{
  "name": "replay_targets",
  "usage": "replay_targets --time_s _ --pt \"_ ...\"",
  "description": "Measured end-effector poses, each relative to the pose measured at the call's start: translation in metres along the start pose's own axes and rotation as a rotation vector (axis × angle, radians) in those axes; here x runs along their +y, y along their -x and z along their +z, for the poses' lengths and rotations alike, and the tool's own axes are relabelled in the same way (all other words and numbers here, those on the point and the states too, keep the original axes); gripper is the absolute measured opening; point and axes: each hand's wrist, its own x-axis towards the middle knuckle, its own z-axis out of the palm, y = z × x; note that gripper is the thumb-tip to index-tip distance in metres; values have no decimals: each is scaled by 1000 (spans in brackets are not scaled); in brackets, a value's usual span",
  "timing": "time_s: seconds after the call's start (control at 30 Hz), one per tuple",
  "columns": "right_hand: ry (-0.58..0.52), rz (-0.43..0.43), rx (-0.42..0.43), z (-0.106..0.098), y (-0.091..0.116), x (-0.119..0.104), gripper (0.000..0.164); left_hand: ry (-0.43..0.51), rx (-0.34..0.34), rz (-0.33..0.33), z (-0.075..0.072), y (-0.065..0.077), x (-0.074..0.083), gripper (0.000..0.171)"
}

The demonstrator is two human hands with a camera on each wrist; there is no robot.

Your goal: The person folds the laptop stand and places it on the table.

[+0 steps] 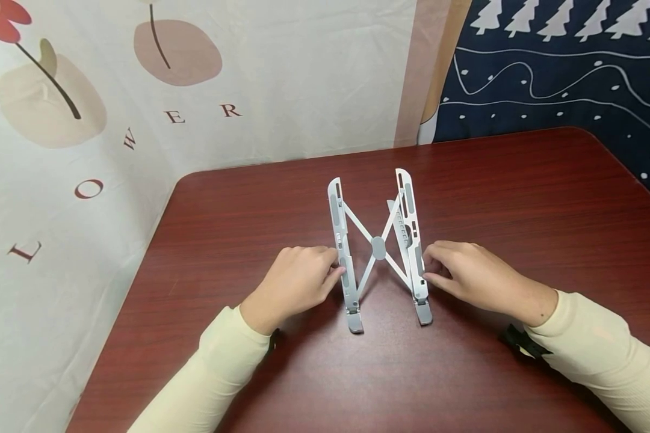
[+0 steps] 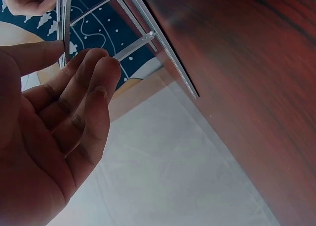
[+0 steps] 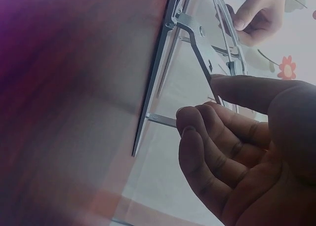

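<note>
A silver folding laptop stand (image 1: 378, 248) stands unfolded at the middle of the table, its crossed struts joined at a grey oval hub. My left hand (image 1: 302, 278) pinches its left rail (image 1: 336, 210) near the lower half, the thumb on top and the fingers curled at the outer side. On the opposite side my right hand (image 1: 468, 273) pinches the right rail (image 1: 408, 204) in the same way. Small hinged feet (image 1: 424, 313) fold out at the near ends of both rails. Under the right rail, a notched support bar (image 1: 401, 225) slants down to the table.
The dark red wooden table (image 1: 222, 228) has rounded far corners. Behind and to the left hangs a pale cloth (image 1: 314, 72) printed with flowers and letters. A navy cloth (image 1: 547, 78) with white trees hangs at the right. Black straps (image 1: 524, 341) show below the right sleeve.
</note>
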Motion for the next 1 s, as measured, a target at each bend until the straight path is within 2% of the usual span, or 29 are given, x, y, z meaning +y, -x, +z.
replay_targets --time_s 0.7,1.0 --pt "10 -7 4 0 0 -3 17 -7 -1 9 0 -3 5 25" --pt "12 -8 8 2 -1 -4 18 -4 19 19 2 -2 5 25"
